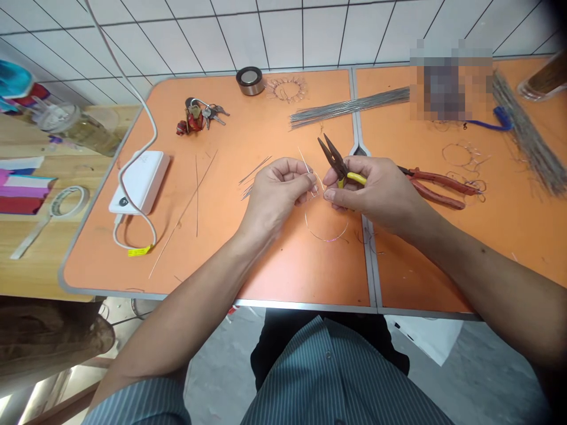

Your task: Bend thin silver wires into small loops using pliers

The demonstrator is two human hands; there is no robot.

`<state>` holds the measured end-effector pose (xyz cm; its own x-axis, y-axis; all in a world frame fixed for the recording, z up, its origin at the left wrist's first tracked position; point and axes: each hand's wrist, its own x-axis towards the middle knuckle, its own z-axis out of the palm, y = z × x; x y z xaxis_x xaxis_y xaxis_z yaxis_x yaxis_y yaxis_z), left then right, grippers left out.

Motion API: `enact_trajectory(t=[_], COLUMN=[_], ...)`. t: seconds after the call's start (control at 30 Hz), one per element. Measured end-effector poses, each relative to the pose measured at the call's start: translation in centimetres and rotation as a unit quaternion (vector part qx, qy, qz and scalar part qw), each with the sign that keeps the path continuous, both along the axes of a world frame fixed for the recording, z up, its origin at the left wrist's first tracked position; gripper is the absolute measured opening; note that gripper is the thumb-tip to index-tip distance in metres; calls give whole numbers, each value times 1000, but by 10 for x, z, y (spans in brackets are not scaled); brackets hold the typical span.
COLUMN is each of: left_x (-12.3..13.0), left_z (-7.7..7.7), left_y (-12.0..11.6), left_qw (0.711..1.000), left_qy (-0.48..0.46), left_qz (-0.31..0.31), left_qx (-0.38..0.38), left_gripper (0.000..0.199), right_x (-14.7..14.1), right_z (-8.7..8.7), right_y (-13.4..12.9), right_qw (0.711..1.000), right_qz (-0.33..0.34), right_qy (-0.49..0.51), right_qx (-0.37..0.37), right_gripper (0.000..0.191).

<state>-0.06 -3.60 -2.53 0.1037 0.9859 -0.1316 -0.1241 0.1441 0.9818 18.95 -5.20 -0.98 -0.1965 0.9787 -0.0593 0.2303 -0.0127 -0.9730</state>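
Head view: left hand clenched, thumb and fingers pinching a thin silvery wire near its bent end; wire curves into an open loop hanging toward the person, near edge side, with one straight end rising away toward the far edge; right hand closed around the yellow grips of needle-nose pliers; pliers' long axis runs up and left, tips toward the far edge, jaws slightly parted, just beside the pinched wire; both hands over the orange table, near its front edge, hands almost touching at the seam; red-handled pliers lie right of the right hand, handles toward the right edge; a bundle of straight steel wires lies along the far edge, across the seam; a spoked wire ring and a metal tape roll sit near the far edge; keys lie near the far left corner; a white power bank with its cable sits by the left edge; loose straight wires lie between it and the left hand; white tiled floor beyond the table.
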Motion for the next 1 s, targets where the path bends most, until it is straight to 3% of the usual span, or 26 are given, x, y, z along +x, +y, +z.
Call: enact_trajectory(t=[0.23,0.6,0.73,0.87,1.0], left_x=[-2,-10,-13,-16,-19], left_z=[3,-1,4,8,13], left_y=[1,7,8,10,12], left_qw=[1000,999,997,993,991], left_qy=[2,-24,-60,-112,-134], left_qz=[1,-24,-14,-10,2], left_qx=[-13,21,36,39,24], left_gripper=[10,21,20,23,27], right_x=[0,3,8,13,14], right_z=[7,4,10,7,-4], right_y=[-1,-3,-2,2,4], right_qw=[999,995,995,978,947], right_qz=[-2,18,24,-9,8], right_qy=[-45,-74,-66,-161,-256], right_qx=[8,61,72,134,194], right_gripper=[17,7,27,37,35])
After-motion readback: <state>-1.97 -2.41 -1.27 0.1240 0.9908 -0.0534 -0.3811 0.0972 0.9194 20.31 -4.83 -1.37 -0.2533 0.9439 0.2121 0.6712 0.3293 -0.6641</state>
